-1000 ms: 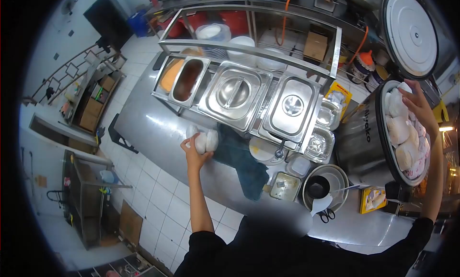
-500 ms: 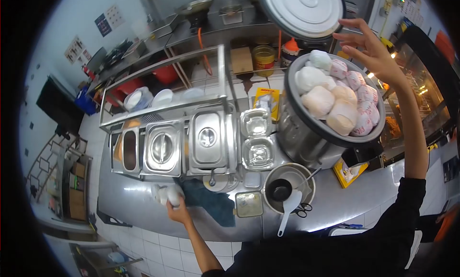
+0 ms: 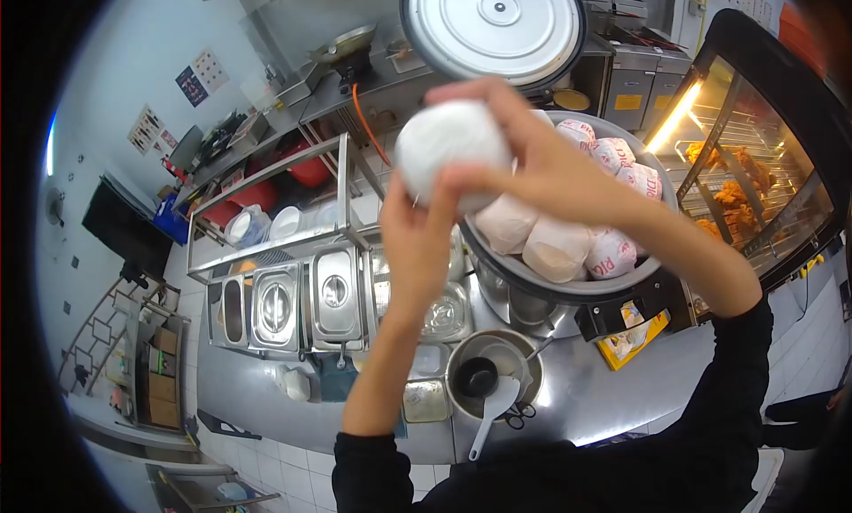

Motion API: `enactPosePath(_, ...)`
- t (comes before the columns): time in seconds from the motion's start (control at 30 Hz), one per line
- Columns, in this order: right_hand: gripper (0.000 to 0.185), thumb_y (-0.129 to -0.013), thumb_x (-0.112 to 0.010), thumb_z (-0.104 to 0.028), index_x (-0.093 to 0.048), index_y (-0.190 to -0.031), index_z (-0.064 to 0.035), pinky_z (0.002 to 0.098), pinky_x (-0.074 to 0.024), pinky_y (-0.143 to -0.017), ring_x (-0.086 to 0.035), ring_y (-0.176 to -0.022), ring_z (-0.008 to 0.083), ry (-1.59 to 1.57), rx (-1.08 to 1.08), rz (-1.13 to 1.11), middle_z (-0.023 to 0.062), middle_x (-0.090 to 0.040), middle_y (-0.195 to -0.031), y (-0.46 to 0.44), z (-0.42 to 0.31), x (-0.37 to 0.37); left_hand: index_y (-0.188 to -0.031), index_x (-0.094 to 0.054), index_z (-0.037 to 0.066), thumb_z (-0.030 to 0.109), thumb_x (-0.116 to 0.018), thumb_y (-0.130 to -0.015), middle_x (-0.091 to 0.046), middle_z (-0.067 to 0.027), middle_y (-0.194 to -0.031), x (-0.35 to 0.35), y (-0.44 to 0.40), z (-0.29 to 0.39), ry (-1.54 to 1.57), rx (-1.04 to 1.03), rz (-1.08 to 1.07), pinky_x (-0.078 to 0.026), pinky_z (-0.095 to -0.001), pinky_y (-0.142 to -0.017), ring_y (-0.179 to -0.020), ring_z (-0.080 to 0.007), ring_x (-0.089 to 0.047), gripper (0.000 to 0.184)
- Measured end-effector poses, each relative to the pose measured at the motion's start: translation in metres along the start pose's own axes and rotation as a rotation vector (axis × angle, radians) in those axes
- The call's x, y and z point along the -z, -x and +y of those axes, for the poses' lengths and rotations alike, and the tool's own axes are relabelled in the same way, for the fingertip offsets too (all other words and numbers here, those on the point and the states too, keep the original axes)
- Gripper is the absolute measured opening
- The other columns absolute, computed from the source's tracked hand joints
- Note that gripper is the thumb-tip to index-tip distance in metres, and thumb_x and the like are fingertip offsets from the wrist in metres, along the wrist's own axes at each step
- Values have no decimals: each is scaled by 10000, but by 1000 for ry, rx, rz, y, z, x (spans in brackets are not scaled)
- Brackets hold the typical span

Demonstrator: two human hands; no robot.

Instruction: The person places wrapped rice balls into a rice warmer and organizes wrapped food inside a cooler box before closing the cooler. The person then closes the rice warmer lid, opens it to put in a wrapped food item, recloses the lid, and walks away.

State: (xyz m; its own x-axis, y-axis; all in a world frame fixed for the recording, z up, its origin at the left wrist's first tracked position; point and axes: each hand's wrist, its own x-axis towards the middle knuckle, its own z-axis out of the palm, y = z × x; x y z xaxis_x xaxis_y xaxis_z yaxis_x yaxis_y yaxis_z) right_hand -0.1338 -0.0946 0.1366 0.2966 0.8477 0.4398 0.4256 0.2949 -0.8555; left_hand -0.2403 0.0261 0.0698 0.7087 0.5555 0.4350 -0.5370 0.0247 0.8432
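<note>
A white wrapped bundle [image 3: 451, 145] is raised in front of the open rice cooker, held between both hands. My left hand [image 3: 419, 238] has its fingers closed on the bundle from below. My right hand [image 3: 524, 158] wraps round its right side and top, partly blurred. Behind my right arm, the cooker's rim [image 3: 658, 273] surrounds several wrapped bundles [image 3: 557, 248], some plain and some with red print. The round lid [image 3: 499, 20] stands raised behind. Another white wrapped bundle [image 3: 295, 385] rests on the steel counter at the left, beside a dark green cloth [image 3: 335, 378].
Lidded steel pans [image 3: 335, 293] sit under a metal frame [image 3: 266, 180] at the left. A bowl [image 3: 532, 384] holding a black cup, a white spatula [image 3: 493, 415] and scissors [image 3: 520, 415] lie near the front edge. A lit glass cabinet [image 3: 754, 158] stands at right.
My left hand has risen from the counter with a white bundle, and my right hand has come left from above the cooker to meet it. The view has shifted right.
</note>
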Motion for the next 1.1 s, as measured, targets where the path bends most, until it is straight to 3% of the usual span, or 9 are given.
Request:
enactPosePath(0.17,661,-800,-760,-220,-404,-1350,-132,330,-516,-827,-604,-1017,198,108,-169,80,122,-617,-1122,-37,58,111,-1342,-456,11,391,-493,-982,-595,-113,-1172,-8,-90,-27,-546,95,-66,-513,-333,-862,-1041,-185,-573,525)
enactPosePath(0.3,690,-730,-795,-224,-442,-1316,-136,346,-463,-881,-590,-1015,206,253,-233,33,142,-621,-1088,-67,113,135,-1169,-636,71,396,-660,-859,-603,-179,-1164,16,-115,-93,-826,151,-621,-477,-359,-881,-1039,-263,-599,450)
enactPosePath(0.4,680,-699,-805,-241,-473,-1279,-112,339,-474,-851,-600,-986,216,378,-244,-155,151,-622,-1059,-86,122,132,-1119,-675,116,388,-752,-756,-598,-157,-1122,-2,-98,-73,-1034,-82,-701,-470,-362,-901,-1028,-283,-600,461)
enactPosePath(0.5,656,-692,-808,-265,-508,-1240,-64,344,-482,-815,-609,-963,243,516,-322,-322,155,-620,-1051,-106,129,129,-1130,-673,132,396,-806,-677,-581,-141,-1080,3,-101,-69,-964,46,-698,-472,-368,-902,-1023,-303,-593,542)
enactPosePath(0.7,660,-726,-792,-280,-502,-1270,-42,342,-471,-886,-588,-1048,264,543,-482,-513,174,-583,-1149,-123,166,125,-1132,-656,114,287,-766,-763,-594,-130,-1098,13,-91,-55,-894,123,-647,-522,-342,-786,-1041,-265,-597,422)
enactPosePath(0.8,637,-819,-690,-358,-462,-1323,-43,374,-442,-950,-544,-1145,293,448,-567,-618,208,-537,-1252,-126,173,127,-1182,-621,111,236,-693,-847,-599,-127,-1120,41,-100,-83,-785,178,-354,-533,-326,-755,-1037,-245,-601,365)
enactPosePath(0.9,611,-893,-534,-414,-417,-1364,-42,417,-373,-1023,-477,-1235,334,760,-547,-560,216,-499,-1323,-111,144,114,-1221,-586,104,231,-639,-893,-611,-133,-1103,33,-111,-86,-869,19,-279,-525,-337,-782,-1008,-260,-615,356)
enactPosePath(1.0,605,-902,-445,-421,-389,-1367,-38,448,-294,-1074,-401,-1299,370,825,-529,-541,208,-481,-1357,-110,145,122,-1207,-585,94,302,-583,-930,-636,-150,-1088,17,-130,-105,-837,-147,-386,-509,-354,-798,-996,-279,-624,347)
enactPosePath(1.1,588,-865,-480,-389,-403,-1333,-41,456,-266,-1084,-402,-1286,385,878,-568,-457,192,-490,-1355,-97,134,134,-1200,-583,70,437,-543,-931,-654,-182,-1068,-9,-145,-112,-939,131,-441,-492,-373,-818,-980,-299,-632,457)
